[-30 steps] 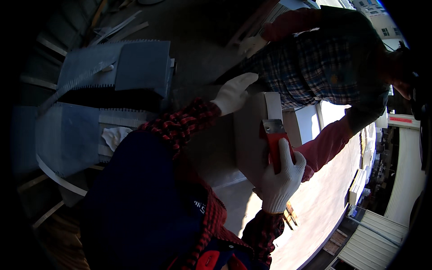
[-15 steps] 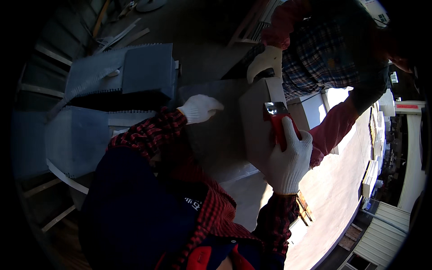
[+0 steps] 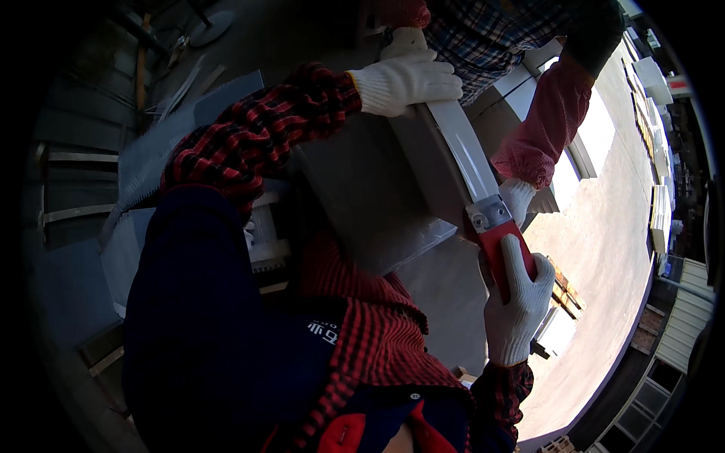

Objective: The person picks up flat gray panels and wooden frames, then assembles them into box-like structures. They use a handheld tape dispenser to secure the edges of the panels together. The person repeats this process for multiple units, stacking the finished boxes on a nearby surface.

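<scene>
My right hand [image 3: 518, 306], in a white knit glove, grips a red tape dispenser [image 3: 501, 257] with a metal plate at its front. The dispenser rests against the near end of a pale box [image 3: 429, 162]. A shiny strip of tape [image 3: 462, 147] runs along the box's narrow upper side toward my left hand [image 3: 408, 81]. That gloved hand lies flat over the far end, its fingers stretched out. Beneath and left of the box is a dark, flat surface [image 3: 362, 181] with a shiny near edge.
Across the box a co-worker in a plaid shirt [image 3: 483, 45] has one gloved hand [image 3: 406, 41] beside my left hand and the other [image 3: 518, 198] near the dispenser. Grey sheets with ragged edges [image 3: 155, 155] lie at left. White boxes [image 3: 521, 90] stand behind the co-worker.
My left hand has moved up and right onto the far end of the box. My right hand has drawn the dispenser toward me; tape now stretches along the box.
</scene>
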A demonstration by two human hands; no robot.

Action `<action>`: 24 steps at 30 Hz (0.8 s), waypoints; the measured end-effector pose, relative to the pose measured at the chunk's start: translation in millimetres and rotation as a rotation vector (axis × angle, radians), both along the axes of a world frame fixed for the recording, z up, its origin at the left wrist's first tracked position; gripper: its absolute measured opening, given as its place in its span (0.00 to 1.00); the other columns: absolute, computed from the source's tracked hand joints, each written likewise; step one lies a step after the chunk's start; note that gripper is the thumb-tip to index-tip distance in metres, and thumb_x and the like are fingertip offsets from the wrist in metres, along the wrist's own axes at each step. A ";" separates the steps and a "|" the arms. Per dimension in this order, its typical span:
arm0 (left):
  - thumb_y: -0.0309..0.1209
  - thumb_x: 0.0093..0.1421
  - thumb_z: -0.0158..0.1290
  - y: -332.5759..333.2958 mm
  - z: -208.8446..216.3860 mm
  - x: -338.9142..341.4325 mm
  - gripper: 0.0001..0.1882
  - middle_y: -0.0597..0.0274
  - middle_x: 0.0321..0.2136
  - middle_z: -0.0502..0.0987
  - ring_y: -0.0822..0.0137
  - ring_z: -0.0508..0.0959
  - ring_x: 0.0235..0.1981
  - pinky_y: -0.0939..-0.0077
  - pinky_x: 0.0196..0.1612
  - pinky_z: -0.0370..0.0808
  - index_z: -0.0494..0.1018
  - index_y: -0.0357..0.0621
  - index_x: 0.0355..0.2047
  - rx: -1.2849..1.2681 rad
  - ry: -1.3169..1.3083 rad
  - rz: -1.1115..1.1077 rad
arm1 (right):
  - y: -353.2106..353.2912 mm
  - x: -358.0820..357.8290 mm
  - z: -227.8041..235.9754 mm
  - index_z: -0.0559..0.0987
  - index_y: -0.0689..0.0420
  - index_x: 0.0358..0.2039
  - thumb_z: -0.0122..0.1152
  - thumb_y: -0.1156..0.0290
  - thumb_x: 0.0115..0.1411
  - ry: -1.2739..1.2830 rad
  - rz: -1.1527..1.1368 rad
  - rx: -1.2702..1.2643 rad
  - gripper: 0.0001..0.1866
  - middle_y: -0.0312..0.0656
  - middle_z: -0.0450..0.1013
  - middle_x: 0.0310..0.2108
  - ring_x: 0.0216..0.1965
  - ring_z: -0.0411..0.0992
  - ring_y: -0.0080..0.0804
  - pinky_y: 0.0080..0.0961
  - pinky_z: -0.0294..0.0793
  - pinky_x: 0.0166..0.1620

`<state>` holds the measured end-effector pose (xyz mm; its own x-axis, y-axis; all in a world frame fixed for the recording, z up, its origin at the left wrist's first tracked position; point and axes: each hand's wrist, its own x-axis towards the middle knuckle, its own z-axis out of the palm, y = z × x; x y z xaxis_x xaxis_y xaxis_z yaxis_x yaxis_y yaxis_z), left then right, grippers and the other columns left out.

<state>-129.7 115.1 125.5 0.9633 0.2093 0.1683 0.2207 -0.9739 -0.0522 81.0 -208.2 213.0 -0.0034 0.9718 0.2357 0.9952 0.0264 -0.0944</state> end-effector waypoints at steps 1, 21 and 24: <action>0.34 0.49 0.69 0.2 -1.1 -3.1 0.40 0.61 0.56 0.66 0.61 0.67 0.59 0.61 0.62 0.62 0.64 0.46 0.61 0.035 -0.039 -0.016 | -18.5 7.8 1.5 0.75 0.49 0.60 0.70 0.83 0.50 -0.021 -0.027 -0.040 0.35 0.53 0.70 0.47 0.46 0.73 0.51 0.39 0.80 0.44; 0.31 0.44 0.70 -130.1 -12.3 73.2 0.48 0.55 0.66 0.62 0.52 0.61 0.69 0.49 0.70 0.57 0.61 0.49 0.66 -0.173 -0.202 -0.106 | -109.7 73.2 -46.1 0.78 0.49 0.57 0.68 0.86 0.50 0.124 -0.052 -0.053 0.33 0.50 0.69 0.45 0.46 0.71 0.50 0.38 0.77 0.45; 0.37 0.42 0.71 -137.1 8.9 64.7 0.53 0.51 0.69 0.60 0.49 0.57 0.71 0.46 0.72 0.52 0.59 0.47 0.68 -0.243 -0.127 -0.074 | -102.7 73.8 -50.6 0.78 0.48 0.56 0.65 0.82 0.53 0.147 -0.033 -0.044 0.29 0.49 0.70 0.43 0.44 0.71 0.50 0.39 0.75 0.43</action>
<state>-65.0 -22.0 134.4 0.9519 0.1877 0.2422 0.1379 -0.9683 0.2085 154.8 -310.9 162.4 0.0602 0.9803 0.1880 0.9708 -0.0137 -0.2394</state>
